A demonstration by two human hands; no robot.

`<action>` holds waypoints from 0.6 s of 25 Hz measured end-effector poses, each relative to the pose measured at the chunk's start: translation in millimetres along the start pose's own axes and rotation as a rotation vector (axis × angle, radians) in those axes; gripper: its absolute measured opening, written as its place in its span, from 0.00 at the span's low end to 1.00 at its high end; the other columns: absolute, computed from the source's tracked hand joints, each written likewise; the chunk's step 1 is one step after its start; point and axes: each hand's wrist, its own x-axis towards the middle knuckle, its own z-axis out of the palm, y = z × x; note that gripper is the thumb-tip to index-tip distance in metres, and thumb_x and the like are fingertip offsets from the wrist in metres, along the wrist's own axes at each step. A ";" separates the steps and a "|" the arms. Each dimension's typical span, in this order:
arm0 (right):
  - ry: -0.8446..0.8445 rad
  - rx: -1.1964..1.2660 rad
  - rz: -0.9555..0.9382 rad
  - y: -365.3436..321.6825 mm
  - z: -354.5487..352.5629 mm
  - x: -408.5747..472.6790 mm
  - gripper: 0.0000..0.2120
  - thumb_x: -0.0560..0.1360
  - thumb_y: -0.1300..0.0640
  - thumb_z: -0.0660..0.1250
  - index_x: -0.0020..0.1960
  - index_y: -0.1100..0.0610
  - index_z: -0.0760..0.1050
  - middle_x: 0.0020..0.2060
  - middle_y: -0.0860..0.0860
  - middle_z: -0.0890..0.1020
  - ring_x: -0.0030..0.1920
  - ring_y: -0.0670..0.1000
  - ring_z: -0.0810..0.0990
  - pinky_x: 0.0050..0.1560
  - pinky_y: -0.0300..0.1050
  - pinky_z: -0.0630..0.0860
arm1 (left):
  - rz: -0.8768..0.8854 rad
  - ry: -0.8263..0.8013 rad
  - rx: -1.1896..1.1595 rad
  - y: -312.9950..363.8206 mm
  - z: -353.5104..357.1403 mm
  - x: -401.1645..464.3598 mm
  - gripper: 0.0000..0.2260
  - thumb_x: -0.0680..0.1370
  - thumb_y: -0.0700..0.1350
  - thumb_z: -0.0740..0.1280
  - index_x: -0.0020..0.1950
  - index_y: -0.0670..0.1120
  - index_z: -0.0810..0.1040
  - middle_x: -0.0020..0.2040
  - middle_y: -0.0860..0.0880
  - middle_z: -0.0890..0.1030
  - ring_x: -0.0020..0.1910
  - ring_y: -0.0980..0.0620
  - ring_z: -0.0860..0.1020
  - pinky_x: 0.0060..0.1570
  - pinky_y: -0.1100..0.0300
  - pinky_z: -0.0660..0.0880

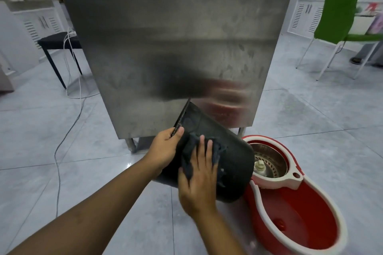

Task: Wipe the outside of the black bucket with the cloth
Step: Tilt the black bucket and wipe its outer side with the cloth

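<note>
While the black bucket point(226, 151) lies tipped on its side at about six o'clock in the head view, against the foot of the steel panel point(165, 47), the left hand point(163, 151) grips its rim, thumb hooked over the edge. The right hand point(199, 180) presses the dark cloth point(190, 151) flat on the bucket's wall, fingers spread rather than clenched. At four o'clock sits the red mop bucket point(300, 213). Wiping looks mid-course: only one patch is covered, and the far side is hidden.
</note>
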 end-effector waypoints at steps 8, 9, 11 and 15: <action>0.142 0.140 0.502 72.8 -17.4 7.9 0.32 0.75 0.48 0.55 0.78 0.53 0.53 0.79 0.53 0.56 0.79 0.52 0.47 0.77 0.57 0.48 | 0.074 0.039 0.090 8.1 -24.3 -0.8 0.18 0.82 0.52 0.58 0.53 0.41 0.81 0.50 0.44 0.85 0.47 0.51 0.81 0.50 0.58 0.77; 0.123 0.118 0.439 53.3 -6.6 -9.7 0.35 0.75 0.49 0.57 0.78 0.51 0.47 0.79 0.50 0.49 0.79 0.50 0.42 0.77 0.55 0.44 | 0.070 0.029 0.089 8.6 -22.8 -1.3 0.18 0.81 0.52 0.58 0.53 0.41 0.81 0.50 0.43 0.85 0.49 0.49 0.81 0.53 0.53 0.78; 0.018 0.108 0.267 8.2 2.4 -24.9 0.38 0.77 0.50 0.58 0.78 0.47 0.39 0.78 0.43 0.38 0.77 0.47 0.34 0.75 0.52 0.37 | 0.072 -0.007 0.119 5.8 -16.2 -2.6 0.17 0.81 0.52 0.59 0.50 0.41 0.82 0.49 0.41 0.85 0.50 0.43 0.82 0.57 0.44 0.77; 0.009 0.051 0.088 -1.3 -20.1 30.4 0.32 0.77 0.46 0.52 0.78 0.46 0.45 0.77 0.41 0.43 0.77 0.44 0.37 0.75 0.47 0.36 | 0.107 -0.086 0.126 2.1 -11.4 -7.5 0.17 0.81 0.50 0.61 0.49 0.37 0.81 0.48 0.36 0.84 0.51 0.36 0.82 0.59 0.40 0.76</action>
